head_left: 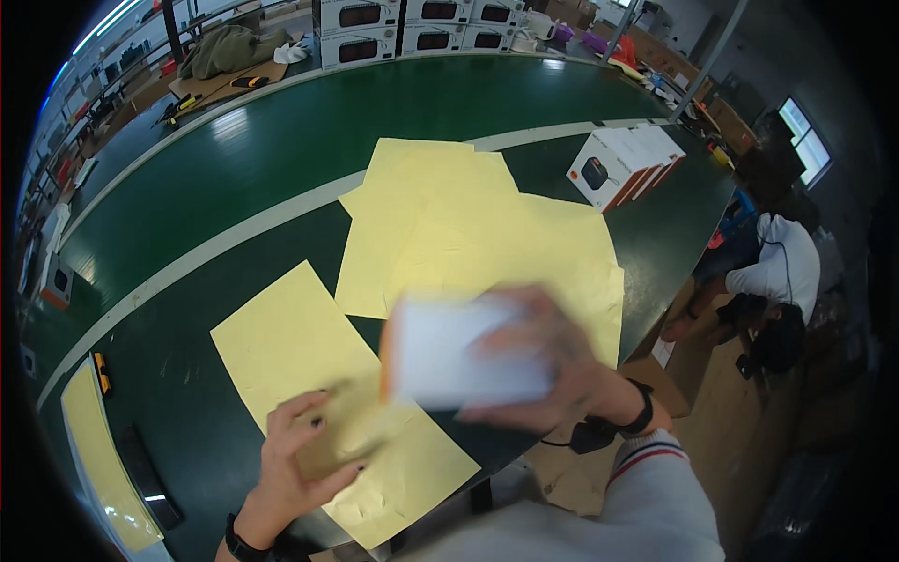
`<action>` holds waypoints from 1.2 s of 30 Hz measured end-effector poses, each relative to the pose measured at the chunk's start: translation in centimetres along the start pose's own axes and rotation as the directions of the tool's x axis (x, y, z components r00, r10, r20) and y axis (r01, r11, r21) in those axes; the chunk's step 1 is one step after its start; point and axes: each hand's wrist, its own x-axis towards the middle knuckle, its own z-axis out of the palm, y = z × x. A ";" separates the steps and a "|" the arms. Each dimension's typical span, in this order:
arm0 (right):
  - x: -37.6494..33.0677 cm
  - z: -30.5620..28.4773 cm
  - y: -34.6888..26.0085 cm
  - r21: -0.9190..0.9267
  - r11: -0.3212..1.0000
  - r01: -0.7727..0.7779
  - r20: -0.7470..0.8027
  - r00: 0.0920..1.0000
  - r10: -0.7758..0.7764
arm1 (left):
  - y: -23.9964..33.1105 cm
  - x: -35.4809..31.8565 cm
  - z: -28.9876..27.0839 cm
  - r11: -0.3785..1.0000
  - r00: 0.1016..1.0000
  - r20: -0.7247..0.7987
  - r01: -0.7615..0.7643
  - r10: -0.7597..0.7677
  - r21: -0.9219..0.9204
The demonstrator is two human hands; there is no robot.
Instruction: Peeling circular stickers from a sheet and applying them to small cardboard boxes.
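Hands apart: right hand (552, 361) grips white box (464, 356); left hand (300, 459) presses yellow sheet (318, 375).

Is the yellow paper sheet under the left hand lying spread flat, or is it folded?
Spread flat: the yellow sheet lies open on the green table, with the left hand pressing on it.

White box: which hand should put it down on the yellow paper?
Probably the right hand: it holds the white box just above the yellow paper. The left hand lies flat on that sheet, pinning it.

White product boxes (626, 165) on green table (281, 159); co-worker (782, 281) crouching.
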 end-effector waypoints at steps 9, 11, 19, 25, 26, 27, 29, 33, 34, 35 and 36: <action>-8.8 -17.6 13.0 -0.538 0.467 -0.702 -0.677 0.689 0.257 | 1.0 0.9 -1.5 0.740 0.910 0.088 0.270 -0.405 0.616; -13.4 -22.2 18.0 -0.477 0.484 -0.734 -0.728 0.638 0.251 | 1.2 1.4 -1.5 0.732 0.900 0.087 0.288 -0.427 0.617; -14.7 -27.3 24.3 -0.491 -0.248 -0.835 -0.866 0.437 0.241 | -0.6 0.1 -3.0 0.526 0.818 -0.200 0.512 -0.539 0.680; -6.8 -19.2 20.2 -0.821 0.217 -0.528 -0.503 0.849 0.161 | -1.8 0.4 -4.2 0.645 0.864 -0.190 0.480 -0.467 0.595; -4.8 -17.6 18.4 -0.817 0.338 -0.468 -0.429 0.884 0.186 | -2.0 0.8 -4.0 0.639 0.877 -0.197 0.458 -0.438 0.618; -2.5 -15.5 15.9 -0.755 0.457 -0.470 -0.398 0.883 0.251 | -2.4 1.8 -3.7 0.689 0.882 -0.169 0.452 -0.439 0.567; 2.7 -9.6 9.5 -0.583 0.710 -0.395 -0.204 0.917 0.342 | -2.8 1.3 -3.7 0.677 0.867 -0.229 0.490 -0.442 0.550; 6.7 -0.9 2.8 -0.446 0.888 -0.112 0.333 0.900 0.281 | -3.4 0.0 -3.8 0.680 0.859 -0.274 0.510 -0.432 0.526; 7.2 0.3 1.8 -0.439 0.892 -0.108 0.335 0.901 0.274 | -3.2 0.3 -3.7 0.674 0.856 -0.279 0.515 -0.434 0.530; 7.4 1.7 1.5 -0.420 0.908 0.011 0.469 0.859 0.207 | -3.0 0.4 -3.6 0.695 0.861 -0.279 0.508 -0.425 0.509; 7.6 3.1 1.4 -0.385 0.914 0.128 0.593 0.793 0.139 | -2.9 0.4 -3.5 0.716 0.865 -0.280 0.501 -0.416 0.486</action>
